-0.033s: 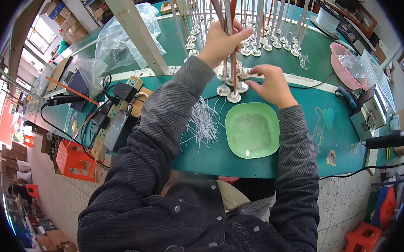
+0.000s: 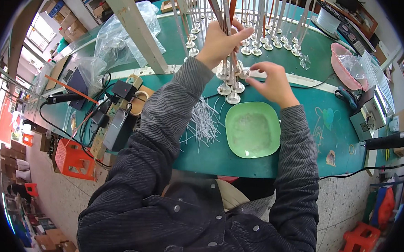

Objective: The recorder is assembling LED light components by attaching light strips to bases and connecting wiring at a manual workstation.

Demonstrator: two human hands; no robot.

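My left hand (image 2: 221, 42) is closed around several long, thin upright strips (image 2: 227, 11), some grey and some reddish-orange. At their lower ends, round silver discs (image 2: 233, 98) cluster on the green bench, just beyond a light green square dish (image 2: 252, 131). To the right of these discs is my right hand (image 2: 276, 85), its thumb and forefinger apart and nothing seen between them. The fingertips are close to the nearest disc; whether they touch it is unclear. A loose pile of thin white strands (image 2: 204, 121) lies left of the dish.
Many more disc-footed strips (image 2: 256, 51) stand farther back. A white post (image 2: 134, 29) rises at left, near clear plastic film (image 2: 124, 37). Power adapters (image 2: 124, 91) and cables lie on the left. At right are a pink basket (image 2: 340, 65) and a metal box-shaped device (image 2: 371, 112).
The strips and discs below my left hand have shifted slightly, and an orange strip at the front shows less. My right hand has barely moved.
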